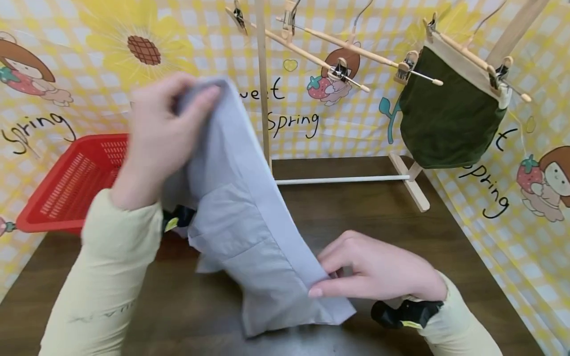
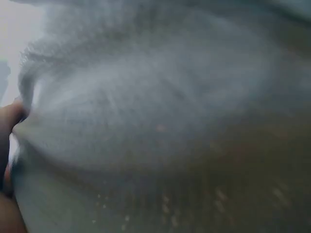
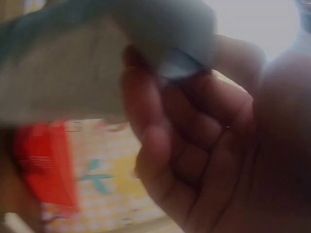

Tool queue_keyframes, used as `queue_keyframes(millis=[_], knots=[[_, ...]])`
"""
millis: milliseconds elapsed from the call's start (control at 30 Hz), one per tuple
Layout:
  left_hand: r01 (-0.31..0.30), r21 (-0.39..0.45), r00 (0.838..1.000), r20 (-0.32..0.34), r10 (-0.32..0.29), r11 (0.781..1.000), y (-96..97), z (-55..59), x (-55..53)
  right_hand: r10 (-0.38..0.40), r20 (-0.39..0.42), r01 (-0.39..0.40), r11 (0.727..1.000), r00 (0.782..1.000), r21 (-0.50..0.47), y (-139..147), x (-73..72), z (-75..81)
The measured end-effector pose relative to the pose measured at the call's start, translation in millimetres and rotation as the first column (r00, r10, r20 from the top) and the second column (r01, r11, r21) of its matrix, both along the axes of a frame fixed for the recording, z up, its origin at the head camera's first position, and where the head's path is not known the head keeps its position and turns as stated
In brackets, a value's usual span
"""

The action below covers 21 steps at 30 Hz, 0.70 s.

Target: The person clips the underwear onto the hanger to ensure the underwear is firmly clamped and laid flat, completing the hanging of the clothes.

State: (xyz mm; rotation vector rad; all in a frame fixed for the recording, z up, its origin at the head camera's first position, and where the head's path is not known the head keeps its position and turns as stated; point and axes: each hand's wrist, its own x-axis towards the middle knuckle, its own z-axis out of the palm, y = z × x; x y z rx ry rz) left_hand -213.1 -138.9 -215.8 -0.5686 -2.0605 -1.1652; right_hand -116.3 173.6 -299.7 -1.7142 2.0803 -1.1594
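Note:
A light grey garment point(image 1: 240, 222) with a wide waistband hangs slantwise between my hands in the head view; its lower folds hide whether it is shorts or a skirt. High on the left, my left hand point(image 1: 160, 128) grips one end of the waistband, thumb in front. Lower down, my right hand point(image 1: 374, 269) pinches the band near its other end between thumb and fingers. Blurred grey cloth point(image 2: 146, 97) fills most of the left wrist view. In the right wrist view, the fingers point(image 3: 150, 102) of my right hand hold the cloth edge.
Behind my left arm stands a red plastic basket point(image 1: 49, 217). Wooden clip hangers point(image 1: 298, 49) hang at the back. A dark green garment point(image 1: 450, 109) is clipped to another hanger at the right. The rack's foot point(image 1: 411, 188) and white bar point(image 1: 338, 180) rest on the brown table point(image 1: 347, 207).

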Motion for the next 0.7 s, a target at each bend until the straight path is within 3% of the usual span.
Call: queue_keyframes(millis=[67,167,233,300,333,400,467,567,633,700], knots=[[0.084,-0.194,0.986,0.160,-0.053,0.977,10.7,-16.6,-14.4,-0.019,0.018,0.017,0.995,1.000,0.096,-5.8,-2.4,-16.6],[0.230,-0.379,0.932,0.352,-0.091,0.896,30.1,-58.6,-33.0,-0.062,0.045,0.049,0.968,0.997,0.247,-10.4,-7.3,-47.3],[0.283,-0.440,0.906,0.415,-0.087,0.852,42.9,-89.4,-40.4,-0.091,0.071,0.061,0.939,0.993,0.338,-9.8,-10.6,-65.0],[0.280,-0.484,0.900,0.433,-0.051,0.829,55.2,-115.8,-44.5,-0.124,0.119,0.067,0.913,0.985,0.404,-6.8,-13.4,-77.9],[0.263,-0.501,0.900,0.435,-0.023,0.825,60.4,-126.9,-45.7,-0.142,0.127,0.075,0.900,0.982,0.428,-4.8,-14.9,-82.7],[0.232,-0.503,0.886,0.463,0.033,0.833,69.6,-145.5,-47.8,-0.180,0.163,0.084,0.878,0.970,0.472,-0.4,-16.8,-88.7],[0.215,-0.475,0.854,0.516,0.072,0.854,77.9,-158.5,-48.8,-0.216,0.188,0.093,0.855,0.958,0.510,4.4,-17.2,-92.3],[0.215,-0.420,0.806,0.587,0.083,0.882,89.0,-172.4,-49.9,-0.259,0.205,0.107,0.827,0.944,0.552,12.2,-15.0,-95.7],[0.225,-0.391,0.802,0.594,0.059,0.892,96.6,-179.5,-49.9,-0.280,0.226,0.106,0.814,0.933,0.571,17.6,-11.8,-97.8],[0.243,-0.380,0.819,0.573,0.022,0.892,104.4,-185.6,-48.9,-0.290,0.272,0.082,0.808,0.917,0.584,23.4,-7.8,-99.7]])
